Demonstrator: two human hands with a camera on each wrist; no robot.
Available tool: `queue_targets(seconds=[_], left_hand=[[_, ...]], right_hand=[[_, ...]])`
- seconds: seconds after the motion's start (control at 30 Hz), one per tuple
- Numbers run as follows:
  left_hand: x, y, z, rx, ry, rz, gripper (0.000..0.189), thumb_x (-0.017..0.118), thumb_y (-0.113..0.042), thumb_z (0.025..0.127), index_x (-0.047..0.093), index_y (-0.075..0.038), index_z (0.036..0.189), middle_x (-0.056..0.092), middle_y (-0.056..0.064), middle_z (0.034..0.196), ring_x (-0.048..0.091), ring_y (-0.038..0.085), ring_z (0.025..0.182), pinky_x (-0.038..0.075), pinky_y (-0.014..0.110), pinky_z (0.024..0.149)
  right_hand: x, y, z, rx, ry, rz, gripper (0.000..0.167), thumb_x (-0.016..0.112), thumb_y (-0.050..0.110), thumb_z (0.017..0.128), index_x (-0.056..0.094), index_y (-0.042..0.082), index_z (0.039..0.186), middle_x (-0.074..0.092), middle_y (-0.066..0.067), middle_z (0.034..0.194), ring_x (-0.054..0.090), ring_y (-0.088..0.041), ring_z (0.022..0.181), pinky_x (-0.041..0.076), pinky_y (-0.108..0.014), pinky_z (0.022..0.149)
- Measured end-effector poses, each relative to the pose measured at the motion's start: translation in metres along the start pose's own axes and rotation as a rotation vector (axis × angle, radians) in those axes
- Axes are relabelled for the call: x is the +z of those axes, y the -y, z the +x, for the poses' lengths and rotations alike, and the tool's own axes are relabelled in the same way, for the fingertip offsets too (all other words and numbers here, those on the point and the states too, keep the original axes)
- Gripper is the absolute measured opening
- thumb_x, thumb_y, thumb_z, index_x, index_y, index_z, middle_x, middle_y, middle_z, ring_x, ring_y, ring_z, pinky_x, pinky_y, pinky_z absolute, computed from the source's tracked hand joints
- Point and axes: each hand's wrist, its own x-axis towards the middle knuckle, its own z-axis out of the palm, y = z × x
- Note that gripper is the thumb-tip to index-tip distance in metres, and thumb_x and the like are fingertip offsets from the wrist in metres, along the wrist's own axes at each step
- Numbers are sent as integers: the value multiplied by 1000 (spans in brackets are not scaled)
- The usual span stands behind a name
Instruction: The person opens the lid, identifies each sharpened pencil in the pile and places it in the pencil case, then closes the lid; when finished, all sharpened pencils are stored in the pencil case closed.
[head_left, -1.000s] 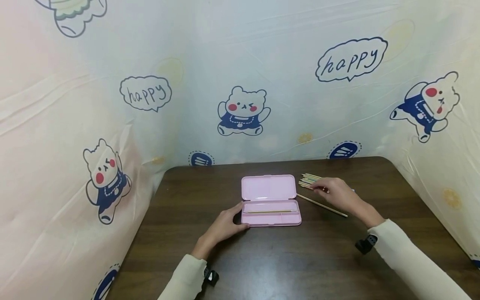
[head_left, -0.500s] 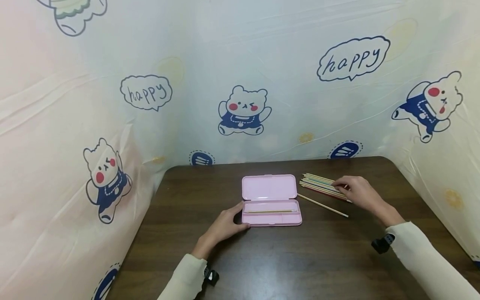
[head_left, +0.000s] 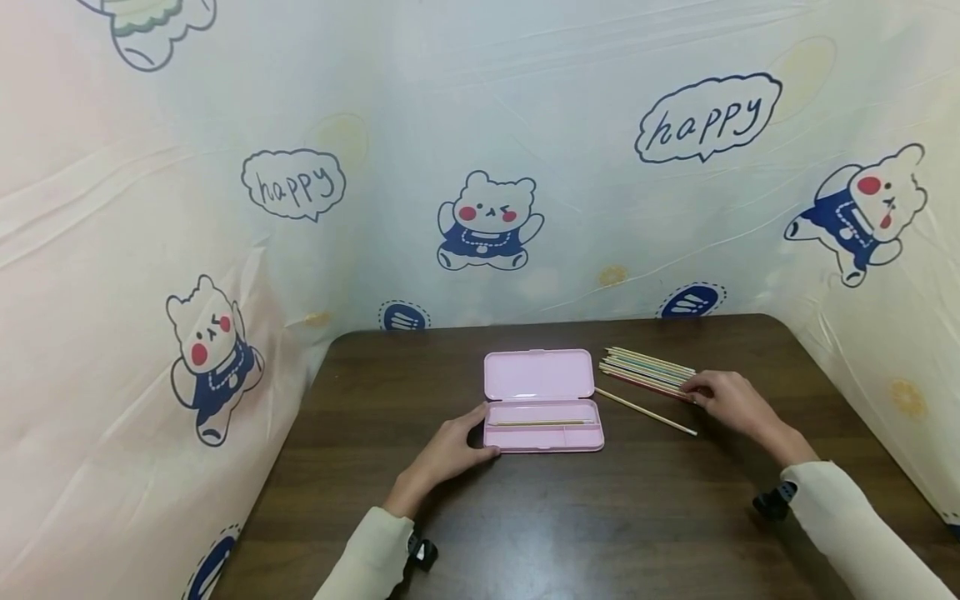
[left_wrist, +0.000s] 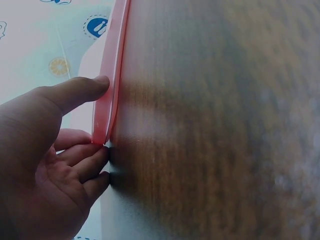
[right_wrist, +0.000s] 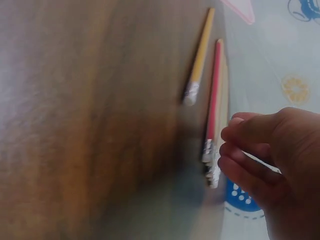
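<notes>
A pink pencil case (head_left: 537, 375) lies with its lid laid back and one pencil (head_left: 540, 422) in its long compartment. My left hand (head_left: 448, 450) grips the case's left end, thumb on the front wall and fingers at the short side, as the left wrist view also shows. To the right of the case lies a bunch of several pencils (head_left: 645, 369). Bent fingers of my right hand (head_left: 733, 402) hover at or touch their near ends; the right wrist view shows no pencil between them. A red pencil (right_wrist: 215, 90) is at the bunch's near side.
A single yellowish pencil (head_left: 647, 411) lies slanted between the case and the right hand. All rests on a dark wooden table (head_left: 540, 517). A printed cloth (head_left: 375, 250) hangs behind it and on both sides.
My right hand has slid right along the bunch, then slightly toward me, to the near ends, uncovering the pencils. The left hand and the case have stayed put.
</notes>
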Motion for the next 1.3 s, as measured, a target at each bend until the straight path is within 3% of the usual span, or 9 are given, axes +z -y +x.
queue_targets(seconds=[0.23, 0.53, 0.9, 1.13, 1.3], left_hand=[[-1, 0, 1, -3, -2, 1, 85, 78, -37, 98, 37, -8, 166, 38, 12, 172, 42, 32, 157, 39, 53, 125], [1, 1, 1, -3, 0, 3, 85, 79, -38, 97, 38, -7, 165, 38, 12, 172, 42, 32, 157, 39, 53, 125], [4, 4, 0, -4, 6, 16, 86, 78, -40, 98, 37, -8, 166, 37, 11, 172, 41, 32, 157, 39, 54, 124], [3, 4, 0, -10, 2, 12, 85, 78, -41, 98, 37, -10, 166, 37, 10, 172, 42, 32, 157, 39, 53, 125], [3, 3, 0, -10, 4, 8, 86, 78, -40, 97, 37, -10, 166, 37, 10, 172, 42, 32, 157, 39, 53, 125]], right_hand=[[11, -7, -4, -17, -12, 0, 13, 75, 0, 94, 82, 9, 100, 80, -15, 104, 74, -40, 103, 58, -64, 89], [18, -6, -11, -52, -50, -51, 11, 78, 2, 91, 81, 6, 101, 77, -13, 101, 67, -22, 82, 59, -51, 75], [20, -5, -14, -30, -64, -42, 10, 80, 3, 89, 81, 6, 99, 70, -5, 90, 59, -13, 75, 50, -37, 66], [17, -1, -14, -21, -84, -44, 13, 78, 3, 90, 82, 5, 102, 75, -12, 97, 65, -20, 80, 56, -47, 71], [12, 3, -14, -27, -77, -39, 13, 76, 3, 93, 83, 3, 104, 80, -20, 102, 76, -38, 94, 60, -61, 82]])
